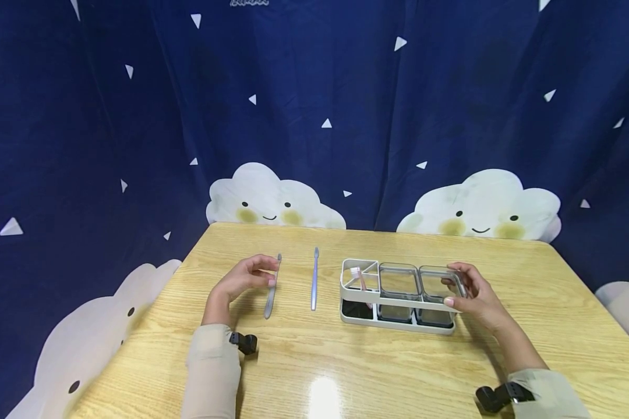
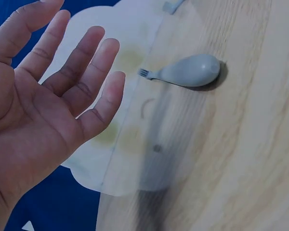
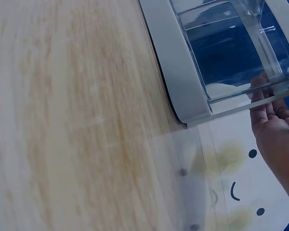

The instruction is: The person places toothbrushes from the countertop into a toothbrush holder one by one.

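My left hand (image 1: 243,276) hovers beside a grey toothbrush (image 1: 269,302) on the table, its fingers loosely bent. In the left wrist view that toothbrush (image 2: 192,70) lies apart from the fingers, and the palm holds nothing. A bluish-purple toothbrush (image 1: 314,285) lies just to the right. My right hand (image 1: 474,294) grips the right end of a white toothbrush holder (image 1: 398,300), thumb in front and fingers behind. Two clear cups (image 1: 400,282) sit in the holder. A pink toothbrush (image 1: 361,280) leans in its left compartment, white bristles up.
The wooden table (image 1: 272,372) ends at a far edge before a dark blue curtain (image 1: 304,70) with white clouds and triangles. Small black wrist cameras (image 1: 245,342) are strapped over both sleeves.
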Available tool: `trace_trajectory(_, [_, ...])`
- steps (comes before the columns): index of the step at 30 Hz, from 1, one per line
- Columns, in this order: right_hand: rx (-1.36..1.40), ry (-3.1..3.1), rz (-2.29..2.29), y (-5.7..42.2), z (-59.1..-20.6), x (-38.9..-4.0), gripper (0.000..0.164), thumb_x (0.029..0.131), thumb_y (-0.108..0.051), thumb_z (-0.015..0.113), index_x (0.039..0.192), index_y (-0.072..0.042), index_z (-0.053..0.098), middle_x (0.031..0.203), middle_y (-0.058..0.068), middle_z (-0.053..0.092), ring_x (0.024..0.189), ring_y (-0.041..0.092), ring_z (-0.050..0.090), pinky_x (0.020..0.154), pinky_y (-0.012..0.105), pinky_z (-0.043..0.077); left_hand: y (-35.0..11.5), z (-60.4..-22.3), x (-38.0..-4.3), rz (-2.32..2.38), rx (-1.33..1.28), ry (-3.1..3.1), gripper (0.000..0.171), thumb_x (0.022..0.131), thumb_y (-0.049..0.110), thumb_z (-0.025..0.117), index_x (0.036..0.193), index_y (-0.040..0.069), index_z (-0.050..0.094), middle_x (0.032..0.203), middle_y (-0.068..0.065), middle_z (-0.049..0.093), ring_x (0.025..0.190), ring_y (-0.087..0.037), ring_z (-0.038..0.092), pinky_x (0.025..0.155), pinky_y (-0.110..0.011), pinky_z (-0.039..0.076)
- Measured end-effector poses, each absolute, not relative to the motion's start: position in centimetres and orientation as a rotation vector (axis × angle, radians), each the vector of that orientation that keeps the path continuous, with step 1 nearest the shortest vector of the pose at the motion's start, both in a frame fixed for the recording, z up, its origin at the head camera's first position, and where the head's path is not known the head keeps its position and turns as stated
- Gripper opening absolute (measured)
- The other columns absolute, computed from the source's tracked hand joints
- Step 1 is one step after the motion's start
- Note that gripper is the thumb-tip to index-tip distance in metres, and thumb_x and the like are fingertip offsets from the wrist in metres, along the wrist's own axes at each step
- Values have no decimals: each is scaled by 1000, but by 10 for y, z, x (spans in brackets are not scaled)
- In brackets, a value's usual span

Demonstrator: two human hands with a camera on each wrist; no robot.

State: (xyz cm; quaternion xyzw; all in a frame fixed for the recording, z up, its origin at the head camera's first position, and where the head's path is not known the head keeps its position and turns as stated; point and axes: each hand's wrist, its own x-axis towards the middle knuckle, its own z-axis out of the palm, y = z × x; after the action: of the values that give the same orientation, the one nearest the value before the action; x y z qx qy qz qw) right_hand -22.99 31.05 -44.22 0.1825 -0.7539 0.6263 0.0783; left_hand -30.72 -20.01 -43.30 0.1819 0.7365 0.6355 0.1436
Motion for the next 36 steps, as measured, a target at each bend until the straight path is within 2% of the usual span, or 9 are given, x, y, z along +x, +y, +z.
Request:
trace_trajectory(5, [558, -2248, 1886, 310, -443, -230, 62, 75, 12, 65, 130, 0, 37, 115, 9, 53, 104, 11, 54, 88, 17, 42, -202, -439, -312, 1809, 450, 2130, 46, 82, -2, 66, 125, -2, 50, 127, -29, 45, 99, -30, 58, 84, -45, 47])
trace_trajectory(10, [559, -2258, 1885, 309, -444, -230, 62, 76, 12, 65, 130, 0, 37, 116, 10, 53, 105, 11, 54, 89, 17, 41, -205, -444, -316, 1779, 406, 2140, 54, 82, -3, 64, 132, -6, 43, 128, -29, 45, 98, -27, 56, 86, -51, 44])
trace_trajectory(22, [528, -2298, 1836, 307, -444, -232, 63, 76, 10, 66, 131, -1, 36, 115, 10, 54, 104, 10, 54, 87, 17, 42, -215, -456, -319, 1714, 297, 2178, 57, 83, -4, 63, 136, -2, 41, 127, -27, 46, 106, -35, 52, 77, -33, 48])
trace_trajectory(30, [558, -2261, 1861, 308, -442, -231, 63, 76, 12, 65, 131, 0, 36, 114, 9, 54, 104, 12, 54, 88, 17, 42, -213, -462, -322, 1694, 260, 2164, 57, 81, -7, 62, 134, -4, 42, 121, -25, 49, 98, -26, 56, 77, -32, 48])
trace_trajectory(36, [572, -2245, 1885, 311, -442, -230, 62, 76, 13, 64, 130, -1, 37, 115, 9, 54, 105, 11, 54, 89, 16, 41, -209, -464, -325, 1708, 231, 2150, 57, 80, -10, 64, 133, -6, 42, 116, -24, 50, 94, -24, 57, 78, -30, 49])
